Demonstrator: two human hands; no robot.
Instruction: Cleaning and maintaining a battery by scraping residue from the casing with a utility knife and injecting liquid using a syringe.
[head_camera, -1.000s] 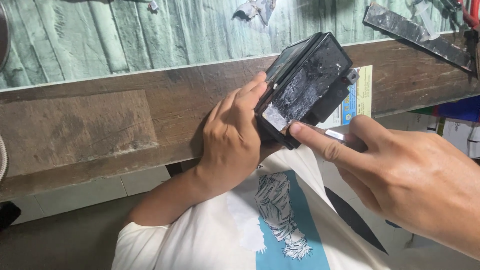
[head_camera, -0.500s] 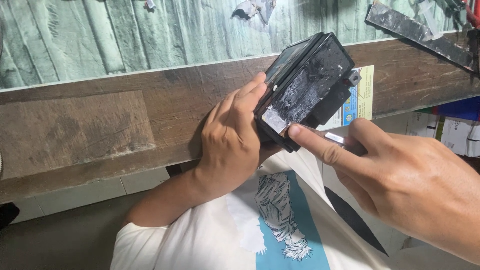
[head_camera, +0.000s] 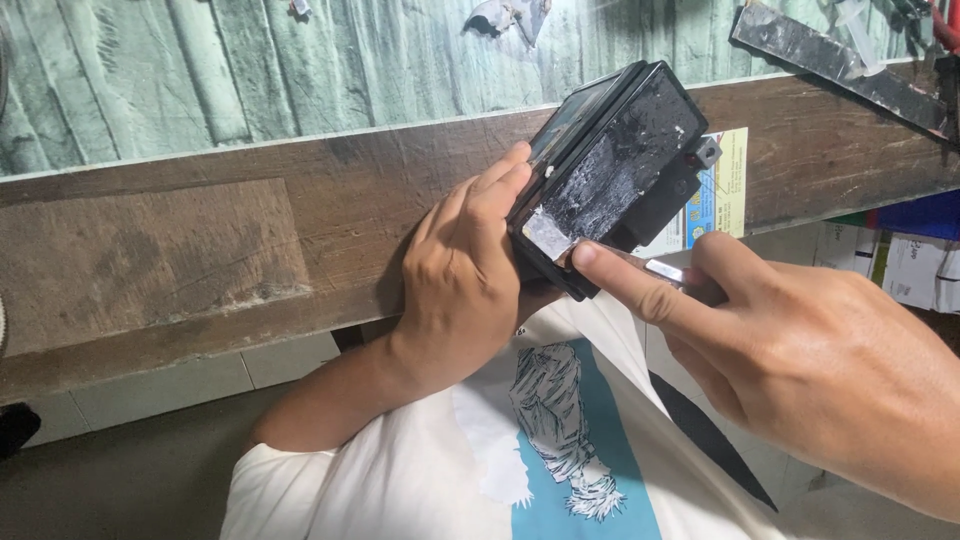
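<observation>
Black rectangular plastic device casing, its scuffed face marked with grey-white residue, is held tilted above the lap, in front of a brown wooden bench edge. It is gripped by the left hand, whose fingers are wrapped around the lower-left end of the casing and are closed on it. The right hand is positioned to the lower right of the casing; its index finger is extended so that the fingertip is pressed at the lower corner, beside a pale patch of remaining residue. A slim silver metal tool is pinched between the thumb and the other fingers of that hand, with its working end hidden behind the index finger.

Compared with the views half a second and one second earlier, little is altered: the casing is kept at the same tilt, the left-hand grip is unchanged, and the right index fingertip is found at nearly the same corner. The work on that corner is therefore judged to be ongoing rather than finished, since residue is still seen across the face.

Counts: one casing, one metal tool, two hands, both belonging to the wearer. Beyond the hands, one dark flat metal strip is seen on the pale green wood-grain bench top, and one printed paper label is fixed to the bench edge behind the casing. A white shirt with a blue printed figure is seen below both hands.
</observation>
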